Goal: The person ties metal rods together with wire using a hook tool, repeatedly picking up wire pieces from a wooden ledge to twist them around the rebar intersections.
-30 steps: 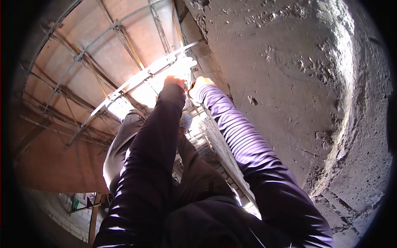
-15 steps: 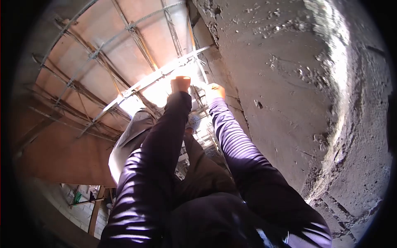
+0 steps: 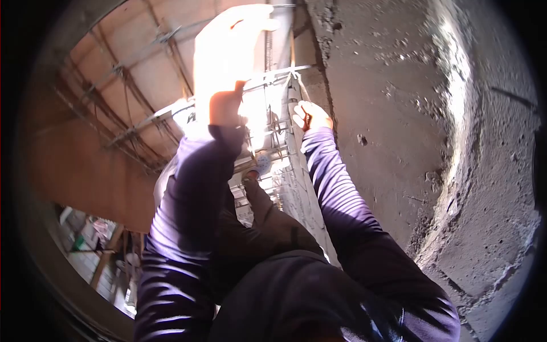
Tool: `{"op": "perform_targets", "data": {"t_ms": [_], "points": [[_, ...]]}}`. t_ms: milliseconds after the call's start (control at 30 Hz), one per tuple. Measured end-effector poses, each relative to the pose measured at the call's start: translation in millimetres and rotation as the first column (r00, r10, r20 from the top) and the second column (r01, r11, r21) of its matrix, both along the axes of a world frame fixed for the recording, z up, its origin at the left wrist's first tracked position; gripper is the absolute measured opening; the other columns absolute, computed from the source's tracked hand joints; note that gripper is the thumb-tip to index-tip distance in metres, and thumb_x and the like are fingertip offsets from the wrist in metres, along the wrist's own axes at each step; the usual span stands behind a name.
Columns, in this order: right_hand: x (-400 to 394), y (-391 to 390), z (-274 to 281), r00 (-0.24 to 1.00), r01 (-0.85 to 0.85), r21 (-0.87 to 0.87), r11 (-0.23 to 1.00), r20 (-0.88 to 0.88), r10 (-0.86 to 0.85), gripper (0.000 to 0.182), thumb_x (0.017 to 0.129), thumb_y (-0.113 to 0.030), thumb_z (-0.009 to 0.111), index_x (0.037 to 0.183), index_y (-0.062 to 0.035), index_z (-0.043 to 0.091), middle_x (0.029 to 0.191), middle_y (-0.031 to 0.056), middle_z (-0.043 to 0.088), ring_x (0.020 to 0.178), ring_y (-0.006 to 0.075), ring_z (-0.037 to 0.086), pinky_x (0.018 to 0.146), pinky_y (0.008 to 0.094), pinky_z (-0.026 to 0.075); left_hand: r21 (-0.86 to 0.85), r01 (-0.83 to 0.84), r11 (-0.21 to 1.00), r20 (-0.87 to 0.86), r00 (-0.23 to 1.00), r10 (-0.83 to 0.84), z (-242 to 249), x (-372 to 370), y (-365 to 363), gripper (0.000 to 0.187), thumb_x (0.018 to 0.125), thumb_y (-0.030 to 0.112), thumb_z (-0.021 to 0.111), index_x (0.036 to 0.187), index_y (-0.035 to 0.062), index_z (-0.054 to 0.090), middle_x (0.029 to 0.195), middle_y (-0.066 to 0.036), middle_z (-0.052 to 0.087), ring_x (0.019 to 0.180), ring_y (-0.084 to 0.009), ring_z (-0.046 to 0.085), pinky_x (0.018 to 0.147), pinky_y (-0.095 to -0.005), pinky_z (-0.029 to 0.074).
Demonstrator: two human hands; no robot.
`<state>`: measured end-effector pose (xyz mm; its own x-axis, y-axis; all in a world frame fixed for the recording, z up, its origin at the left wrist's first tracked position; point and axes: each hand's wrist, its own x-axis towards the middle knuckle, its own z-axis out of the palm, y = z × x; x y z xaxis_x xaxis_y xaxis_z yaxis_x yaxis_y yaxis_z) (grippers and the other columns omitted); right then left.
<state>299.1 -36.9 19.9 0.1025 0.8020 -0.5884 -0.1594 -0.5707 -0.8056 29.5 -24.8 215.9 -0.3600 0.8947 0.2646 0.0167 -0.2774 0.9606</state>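
My left hand (image 3: 225,65) is raised close to the camera, washed out by sunlight. Its fingertips and thumb point right with a small gap between them, and nothing shows in it. My right hand (image 3: 313,116) is closed beside the concrete wall, fingers curled round the lower end of a pale strip (image 3: 303,88). That strip, a cord or band, loops over a thin horizontal bar (image 3: 279,72) just above. The loop's other side hangs to the left of my right hand, apart from my left hand. Glare hides the bar behind my left hand.
Rough grey concrete wall (image 3: 382,142) fills the right side. Tied rebar (image 3: 128,85) crosses reddish panels (image 3: 97,154) at left. My foot (image 3: 252,175) stands among bars and bright gaps below. Timber and pale blocks (image 3: 94,265) show through an opening at lower left.
My left hand has come away from the strip, moving up and toward the camera. My right hand has shifted slightly right and stays at the strip. The whole view has tilted a little.
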Motion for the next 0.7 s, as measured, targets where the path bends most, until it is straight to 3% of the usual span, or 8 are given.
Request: {"op": "perform_targets", "data": {"t_ms": [33, 167, 233, 400, 467, 567, 633, 700], "points": [[-4.2, 0.7, 8.7, 0.932, 0.039, -0.177, 0.983, -0.349, -0.100, 0.007, 0.091, -0.013, 0.069, 0.094, -0.0072, 0.066, 0.065, -0.0031, 0.056, 0.050, 0.0100, 0.050, 0.044, 0.0245, 0.041, -0.009, -0.034, 0.999, 0.007, 0.999, 0.034, -4.0, -1.1, -2.9, 0.034, 0.095, 0.029, 0.063, 0.116, 0.0023, 0.071, 0.098, -0.003, 0.074, 0.059, -0.0028, 0.037, 0.055, -0.0195, 0.031], [0.4, 15.8, 25.7, 0.660, -0.302, -0.246, 0.921, -0.751, 0.016, 0.017, 0.101, -0.027, 0.058, 0.107, -0.0124, 0.064, 0.059, -0.0065, 0.039, 0.046, 0.0068, 0.031, 0.040, 0.0237, 0.030, 0.418, 0.070, 0.906, 0.672, 0.647, -0.360, -43.3, -0.6, 7.5, 0.030, 0.100, 0.021, 0.055, 0.116, -0.0007, 0.068, 0.109, -0.014, 0.071, 0.093, -0.0164, 0.060, 0.083, -0.0317, 0.048], [4.6, 33.9, 25.0, 0.573, -0.264, -0.406, 0.875, -0.796, -0.196, 0.017, 0.102, -0.023, 0.052, 0.108, -0.0123, 0.063, 0.058, -0.0065, 0.036, 0.047, 0.0082, 0.029, 0.042, 0.0250, 0.029, 0.492, 0.015, 0.871, 0.752, 0.496, -0.433, -43.9, -11.1, 1.5, 0.029, 0.101, 0.019, 0.053, 0.116, -0.0015, 0.067, 0.112, -0.017, 0.070, 0.102, -0.0199, 0.066, 0.089, -0.0347, 0.052], [-15.7, 67.2, 58.7, 0.961, -0.240, -0.516, 0.822, -0.007, 0.276, 0.016, 0.101, -0.018, 0.049, 0.106, -0.0140, 0.064, 0.058, -0.0078, 0.042, 0.043, 0.0095, 0.034, 0.039, 0.0276, 0.026, 0.222, -0.051, 0.974, 0.711, 0.691, -0.126, -33.8, -25.6, -29.9, 0.029, 0.101, 0.018, 0.053, 0.117, -0.0016, 0.066, 0.113, -0.017, 0.069, 0.102, -0.0202, 0.066, 0.089, -0.0345, 0.052], [-28.3, 67.8, 57.1, 0.658, -0.374, -0.445, 0.814, 0.492, 0.571, 0.020, 0.096, -0.024, 0.060, 0.110, -0.0120, 0.067, 0.067, -0.0010, 0.058, 0.050, 0.0153, 0.049, 0.044, 0.0344, 0.038, 0.146, -0.072, 0.987, 0.657, 0.752, -0.042, -30.9, -27.9, -36.9, 0.029, 0.101, 0.018, 0.053, 0.117, -0.0017, 0.066, 0.113, -0.017, 0.069, 0.102, -0.0203, 0.066, 0.089, -0.0345, 0.052], [-46.5, 73.5, 54.6, -0.346, -0.683, -0.565, 0.463, 0.808, 0.477, 0.039, 0.086, -0.030, 0.067, 0.112, -0.0015, 0.068, 0.111, 0.0223, 0.071, 0.111, 0.0358, 0.067, 0.093, 0.0371, 0.055, 0.050, -0.099, 0.994, 0.542, 0.839, 0.056, -24.6, -27.1, -41.9, 0.029, 0.101, 0.018, 0.053, 0.118, -0.0017, 0.065, 0.113, -0.017, 0.069, 0.102, -0.0205, 0.066, 0.089, -0.0344, 0.052], [-53.6, 78.9, 52.2, -0.475, -0.642, -0.656, 0.397, 0.746, 0.467, 0.043, 0.088, -0.036, 0.067, 0.113, -0.0014, 0.067, 0.102, 0.0208, 0.073, 0.093, 0.0337, 0.073, 0.085, 0.0385, 0.057, -0.009, -0.109, 0.994, 0.460, 0.882, 0.101, -20.1, -27.0, -41.7, 0.030, 0.101, 0.018, 0.053, 0.119, -0.0018, 0.065, 0.113, -0.017, 0.069, 0.102, -0.0206, 0.066, 0.089, -0.0344, 0.052], [-50.4, 97.6, 50.4, -0.062, -0.626, -0.634, 0.454, 0.621, 0.781, 0.048, 0.091, -0.049, 0.063, 0.111, -0.0049, 0.067, 0.090, 0.0177, 0.073, 0.072, 0.0254, 0.072, 0.067, 0.0381, 0.057, -0.055, -0.124, 0.991, 0.372, 0.918, 0.135, -15.7, -27.4, -39.4, 0.030, 0.100, 0.018, 0.053, 0.119, -0.0018, 0.065, 0.114, -0.017, 0.069, 0.102, -0.0207, 0.066, 0.089, -0.0343, 0.052]]}}
